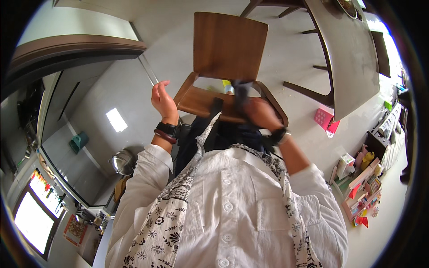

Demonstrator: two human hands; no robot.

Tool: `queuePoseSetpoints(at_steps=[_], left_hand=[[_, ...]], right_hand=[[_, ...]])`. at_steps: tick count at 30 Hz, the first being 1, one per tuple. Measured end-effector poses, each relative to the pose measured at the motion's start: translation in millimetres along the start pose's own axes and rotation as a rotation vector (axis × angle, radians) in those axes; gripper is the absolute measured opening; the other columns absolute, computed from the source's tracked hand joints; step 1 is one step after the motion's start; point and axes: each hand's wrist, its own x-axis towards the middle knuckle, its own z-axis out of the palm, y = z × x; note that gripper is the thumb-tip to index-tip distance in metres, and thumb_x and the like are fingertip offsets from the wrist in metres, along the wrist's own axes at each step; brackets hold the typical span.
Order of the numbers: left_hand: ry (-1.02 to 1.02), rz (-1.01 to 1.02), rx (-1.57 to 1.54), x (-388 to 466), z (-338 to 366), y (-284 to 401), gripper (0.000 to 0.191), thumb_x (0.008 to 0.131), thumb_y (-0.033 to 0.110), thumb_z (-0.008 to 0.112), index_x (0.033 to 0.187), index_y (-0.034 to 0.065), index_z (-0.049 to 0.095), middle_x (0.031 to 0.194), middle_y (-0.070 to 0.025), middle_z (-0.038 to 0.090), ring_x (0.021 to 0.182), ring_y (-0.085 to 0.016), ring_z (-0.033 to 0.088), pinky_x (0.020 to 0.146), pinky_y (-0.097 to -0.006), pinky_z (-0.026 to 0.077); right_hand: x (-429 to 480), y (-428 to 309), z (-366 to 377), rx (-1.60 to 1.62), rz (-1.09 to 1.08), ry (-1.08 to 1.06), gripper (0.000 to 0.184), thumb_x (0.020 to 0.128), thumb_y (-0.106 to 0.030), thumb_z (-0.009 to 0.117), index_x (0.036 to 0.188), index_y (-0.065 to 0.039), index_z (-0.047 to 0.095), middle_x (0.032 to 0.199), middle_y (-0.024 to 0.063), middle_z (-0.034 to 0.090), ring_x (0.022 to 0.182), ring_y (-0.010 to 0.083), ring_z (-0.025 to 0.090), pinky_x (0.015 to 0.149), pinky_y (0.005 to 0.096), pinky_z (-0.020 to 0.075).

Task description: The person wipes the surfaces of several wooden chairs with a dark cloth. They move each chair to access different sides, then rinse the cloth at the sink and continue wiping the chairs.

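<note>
My right hand (261, 112) is blurred by motion over the front right of a wooden chair (229, 45). At its fingers is a dark, blurred item (242, 92), perhaps cloth; what it is cannot be told. Raised left of the chair seat, my left hand (164, 104) has bent fingers and nothing visible in it. A dark strap (217, 106) lies over the seat's front edge, near one end of a patterned scarf (201, 144) that hangs over my white shirt. Behind the seat a yellow and pale blue item (228, 86) shows through the gap under the backrest.
A table (352, 60) with dark legs stands at the right. Near it on the floor is a pink basket (324, 120). A metal pot (123, 162) and a teal container (78, 142) are at the left. Toys fill a pink shelf (362, 191) at the lower right.
</note>
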Motion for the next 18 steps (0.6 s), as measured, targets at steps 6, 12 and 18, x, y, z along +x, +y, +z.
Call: queuePoseSetpoints(at_steps=[6, 12, 18], left_hand=[[-0.103, -0.353, -0.27, 14, -13, -18, 0.046, 0.1, 0.04, 0.039, 0.118, 0.0048, 0.062, 0.119, -0.0091, 0.065, 0.118, -0.019, 0.053, 0.102, -0.0399, 0.037], [-0.217, -0.365, -0.21, 18, -14, -13, 0.05, 0.095, 0.055, 0.044, 0.121, 0.0165, 0.063, 0.127, 0.0002, 0.062, 0.129, -0.016, 0.047, 0.109, -0.0538, 0.019], [-0.307, -0.362, -0.123, 22, -11, -23, 0.047, 0.094, 0.053, 0.051, 0.119, 0.0152, 0.065, 0.127, 0.0, 0.062, 0.131, -0.017, 0.046, 0.107, -0.0536, 0.023]], right_hand=[[190, -139, 94, -0.036, -0.454, 0.058, 0.023, 0.089, -0.019, 0.053, 0.088, -0.005, 0.071, 0.091, 0.015, 0.072, 0.087, 0.0307, 0.068, 0.091, 0.0425, 0.0477], [143, -44, 73, 0.26, 0.056, -0.235, 0.038, 0.094, -0.031, 0.053, 0.119, -0.006, 0.066, 0.119, 0.0233, 0.067, 0.113, 0.0342, 0.065, 0.097, 0.0458, 0.0473], [5, 68, -28, -0.35, 0.421, -0.509, 0.036, 0.097, -0.029, 0.053, 0.132, -0.02, 0.054, 0.141, 0.0082, 0.051, 0.138, 0.0354, 0.041, 0.11, 0.0656, 0.0283]])
